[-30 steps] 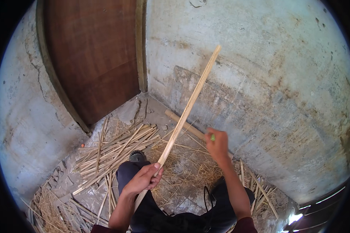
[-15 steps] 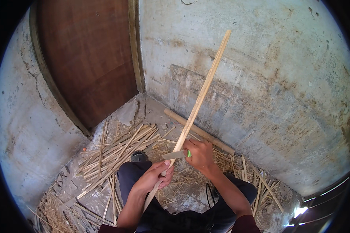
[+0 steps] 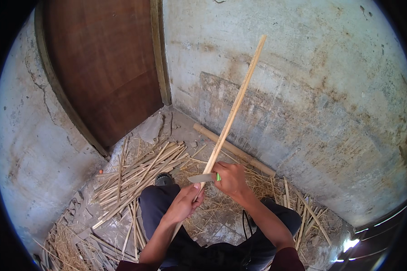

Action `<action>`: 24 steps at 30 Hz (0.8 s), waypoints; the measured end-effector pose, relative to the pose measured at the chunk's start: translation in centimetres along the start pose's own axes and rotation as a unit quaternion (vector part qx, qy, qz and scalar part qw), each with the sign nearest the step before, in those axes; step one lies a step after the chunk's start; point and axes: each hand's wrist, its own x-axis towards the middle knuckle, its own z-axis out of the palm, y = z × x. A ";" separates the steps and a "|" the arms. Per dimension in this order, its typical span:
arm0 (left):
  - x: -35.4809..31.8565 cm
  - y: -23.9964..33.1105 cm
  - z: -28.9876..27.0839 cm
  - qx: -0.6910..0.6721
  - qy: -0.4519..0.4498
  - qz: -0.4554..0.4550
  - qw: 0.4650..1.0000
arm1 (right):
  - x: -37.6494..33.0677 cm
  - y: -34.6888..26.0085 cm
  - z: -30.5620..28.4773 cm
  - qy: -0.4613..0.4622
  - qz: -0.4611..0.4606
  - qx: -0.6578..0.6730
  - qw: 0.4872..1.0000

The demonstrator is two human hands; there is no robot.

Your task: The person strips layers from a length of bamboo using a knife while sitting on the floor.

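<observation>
Fingers of the left hand [image 3: 183,203] wrap the bamboo strip [image 3: 233,113], slanting toward one o'clock; the right hand [image 3: 230,178], clenched on the knife [image 3: 202,178], has returned, blade now meeting the strip for another shaving pass.

Bare concrete floor [image 3: 185,128], grey and dusty, meeting stained walls at a corner. Strewn with a pile of split strips [image 3: 140,174] fanned out on the left, pointing toward the door. Thick pole [image 3: 233,149] lying along the foot of the far wall. Loose straw [image 3: 269,185] and shavings spread near the pole and on to the right. More strips [image 3: 305,210] scattered at right, dry grass [image 3: 65,244] heaped at lower left.
</observation>
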 end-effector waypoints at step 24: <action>1.4 -2.3 0.2 0.018 0.041 0.039 0.998 | -0.2 -0.5 0.3 -0.022 0.050 -0.036 0.998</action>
